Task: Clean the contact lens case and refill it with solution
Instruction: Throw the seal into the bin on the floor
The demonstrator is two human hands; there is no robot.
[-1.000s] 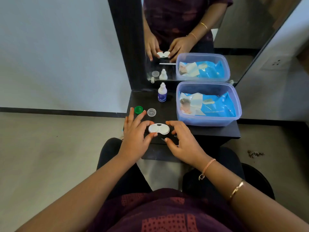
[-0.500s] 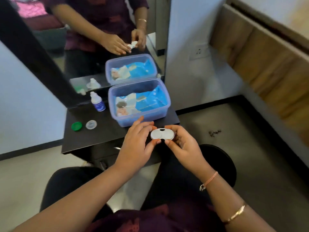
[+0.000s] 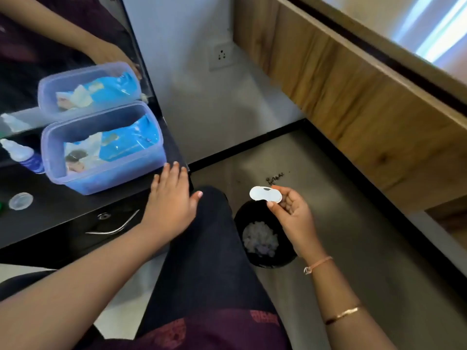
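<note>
Lens case [image 3: 265,194] moved over bin [image 3: 275,261], pinched in right grip [image 3: 293,215].

The person wears a dark maroon top [image 3: 202,332] with a reddish block print and dark trousers [image 3: 202,248]. Both forearms are bare; behind the right hand [image 3: 293,218] sit a thin coral thread bracelet [image 3: 319,264] with a small knot and, nearer the body, a slim gold bangle [image 3: 343,315]

green cap [image 3: 1,205]: cut by left edge | bin [image 3: 243,213]: partly behind right hand [image 3: 293,218]
</note>
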